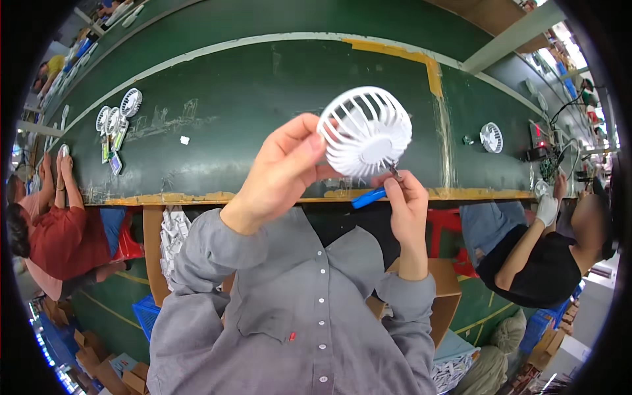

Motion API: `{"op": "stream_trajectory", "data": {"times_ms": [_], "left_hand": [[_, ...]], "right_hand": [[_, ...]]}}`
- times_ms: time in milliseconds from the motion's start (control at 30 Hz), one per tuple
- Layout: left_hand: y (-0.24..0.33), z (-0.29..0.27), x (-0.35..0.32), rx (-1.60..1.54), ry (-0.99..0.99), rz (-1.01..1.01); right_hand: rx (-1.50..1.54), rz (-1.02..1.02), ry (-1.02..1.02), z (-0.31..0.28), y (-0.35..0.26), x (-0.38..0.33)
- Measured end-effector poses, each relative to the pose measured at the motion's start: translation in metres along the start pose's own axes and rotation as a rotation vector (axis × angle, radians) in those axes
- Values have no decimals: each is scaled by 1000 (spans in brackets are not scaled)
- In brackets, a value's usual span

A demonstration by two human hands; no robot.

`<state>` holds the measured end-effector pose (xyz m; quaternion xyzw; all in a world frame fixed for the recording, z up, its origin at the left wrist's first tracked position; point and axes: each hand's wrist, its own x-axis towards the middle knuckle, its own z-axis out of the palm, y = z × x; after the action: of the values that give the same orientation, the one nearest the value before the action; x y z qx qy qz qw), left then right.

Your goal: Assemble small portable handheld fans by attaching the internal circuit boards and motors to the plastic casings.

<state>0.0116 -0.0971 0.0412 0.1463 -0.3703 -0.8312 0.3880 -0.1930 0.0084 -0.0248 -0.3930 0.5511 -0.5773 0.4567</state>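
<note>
A round white fan head with a slatted grille is held up above the near edge of the bench. My left hand is closed on its left rim, thumb in front and fingers partly hidden behind. Just below the grille, my right hand grips blue-handled pliers. Their dark metal tip points up at the fan's lower edge; whether it touches the plastic I cannot tell. One blue handle sticks out to the left of my right fingers.
Several small white fans lie at the left of the green bench. A white scrap lies closer in. Another fan is at the right. Co-workers sit on both sides. An open carton stands beside my right arm.
</note>
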Motion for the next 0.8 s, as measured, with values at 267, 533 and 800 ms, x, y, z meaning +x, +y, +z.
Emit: {"op": "stream_trajectory", "data": {"times_ms": [267,533,800], "left_hand": [[-29,-23,4,307,288,-116],[-55,-4,-21,1179,106,457],[-52,13,-23,594,-318,-25]], "right_hand": [[606,101,-75,-1,-10,-26],[494,120,-91,11,-32,-26],[-65,216,-215,0,-60,-50]]}}
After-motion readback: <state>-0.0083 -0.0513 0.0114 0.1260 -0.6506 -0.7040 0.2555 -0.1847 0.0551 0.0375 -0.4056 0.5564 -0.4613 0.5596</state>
